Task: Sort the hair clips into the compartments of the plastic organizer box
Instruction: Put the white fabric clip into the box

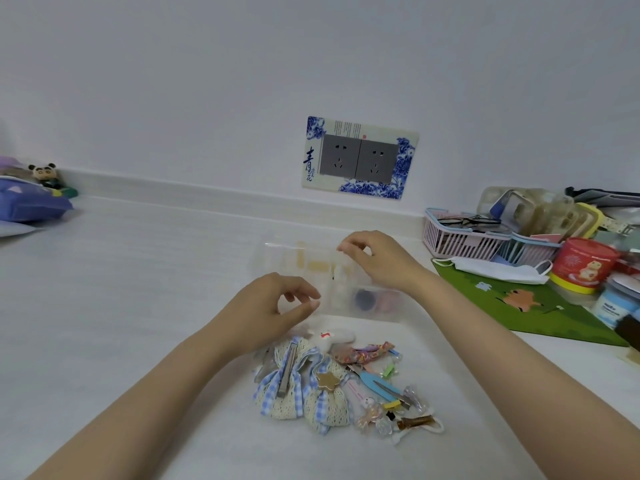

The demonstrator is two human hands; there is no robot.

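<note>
I see both hands over the clear organizer box (277,258) on the white table (138,289). The right hand (377,263) pinches the box's clear upper edge. The left hand (277,303) curls at its near side, and I can't tell if it grips anything. The pile of hair clips (346,382) lies just in front, with blue gingham bows (301,386) on its left. A pink basket (457,245) and a face mask (491,271) sit off to the right.

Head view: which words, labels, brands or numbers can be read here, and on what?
"青", large, with "花" below it: on the socket surround.
Small columns of characters along the top of the same surround: too small to read.
Lettering on the red tin: blurred, unreadable.
Blue label on the jar: blurred, unreadable.
</note>
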